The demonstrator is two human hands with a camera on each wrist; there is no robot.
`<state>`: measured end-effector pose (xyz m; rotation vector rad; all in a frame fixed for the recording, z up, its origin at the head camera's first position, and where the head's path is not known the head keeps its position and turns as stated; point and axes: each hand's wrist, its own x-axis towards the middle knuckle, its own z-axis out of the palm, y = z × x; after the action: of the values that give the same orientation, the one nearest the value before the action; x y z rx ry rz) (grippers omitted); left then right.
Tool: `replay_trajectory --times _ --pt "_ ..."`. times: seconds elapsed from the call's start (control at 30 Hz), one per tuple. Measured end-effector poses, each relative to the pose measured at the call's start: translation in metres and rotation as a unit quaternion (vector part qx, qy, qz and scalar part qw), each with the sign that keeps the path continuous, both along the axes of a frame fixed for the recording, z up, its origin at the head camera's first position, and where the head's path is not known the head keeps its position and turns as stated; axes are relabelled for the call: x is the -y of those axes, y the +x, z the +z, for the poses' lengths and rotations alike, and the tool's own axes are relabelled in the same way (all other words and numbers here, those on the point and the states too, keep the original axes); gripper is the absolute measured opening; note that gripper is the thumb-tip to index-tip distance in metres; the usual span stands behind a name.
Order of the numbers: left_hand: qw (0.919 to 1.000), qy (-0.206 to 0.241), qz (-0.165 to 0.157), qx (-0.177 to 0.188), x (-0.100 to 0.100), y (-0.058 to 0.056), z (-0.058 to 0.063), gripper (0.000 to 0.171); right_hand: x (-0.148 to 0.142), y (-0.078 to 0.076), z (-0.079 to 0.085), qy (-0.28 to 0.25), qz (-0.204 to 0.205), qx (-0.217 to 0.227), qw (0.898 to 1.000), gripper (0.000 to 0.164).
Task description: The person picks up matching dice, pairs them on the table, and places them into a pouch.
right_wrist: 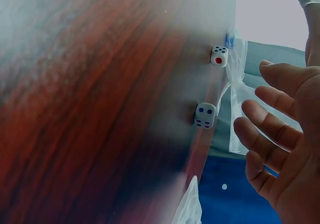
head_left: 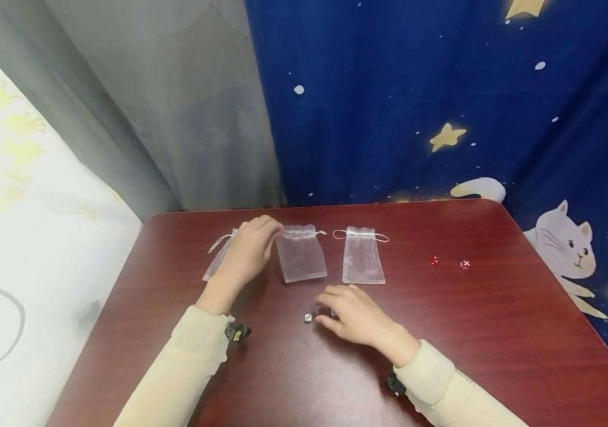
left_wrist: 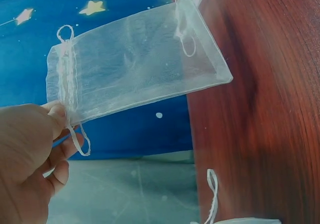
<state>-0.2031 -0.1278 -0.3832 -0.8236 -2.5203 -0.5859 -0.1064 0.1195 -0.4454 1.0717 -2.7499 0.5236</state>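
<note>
My left hand (head_left: 249,249) pinches the top edge of the middle sheer white drawstring bag (head_left: 302,258) between thumb and fingers. In the left wrist view that bag (left_wrist: 130,64) hangs tilted, flat, with its cord loops showing at both sides. My right hand (head_left: 354,314) hovers over the table with fingers loosely bent, gripping nothing. Close to its fingers are two white dice: one die (head_left: 307,318) is in plain sight, the other is mostly covered by the hand in the head view. The right wrist view shows both, a nearer die (right_wrist: 204,115) and a farther die (right_wrist: 219,57).
Another sheer bag (head_left: 364,257) lies flat to the right of the middle one. A third bag (head_left: 217,261) is partly hidden by my left hand. Two small red pieces, one of them faceted-looking (head_left: 465,265), lie on the right. Curtains border the table's (head_left: 496,332) far edge.
</note>
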Motion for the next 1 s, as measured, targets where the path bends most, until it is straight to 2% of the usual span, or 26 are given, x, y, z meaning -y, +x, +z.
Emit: replay_trajectory --times 0.23,0.5,0.8,1.0 --pt "0.9999 -0.008 0.0 -0.014 0.005 0.008 0.005 0.008 0.004 0.0 -0.001 0.001 0.006 0.011 1.0 0.029" --pt "0.9996 -0.021 -0.005 -0.021 0.009 0.015 0.008 0.009 0.009 0.0 -0.006 0.008 0.016 0.0 1.0 0.029" --pt "0.9984 -0.033 -0.011 -0.045 0.012 0.02 0.007 0.012 0.016 -0.003 -0.011 0.007 0.023 0.002 1.0 0.028" --pt "0.9977 -0.036 -0.013 -0.055 0.014 0.021 0.006 0.011 0.021 -0.006 -0.012 0.03 0.027 0.01 0.999 0.025"
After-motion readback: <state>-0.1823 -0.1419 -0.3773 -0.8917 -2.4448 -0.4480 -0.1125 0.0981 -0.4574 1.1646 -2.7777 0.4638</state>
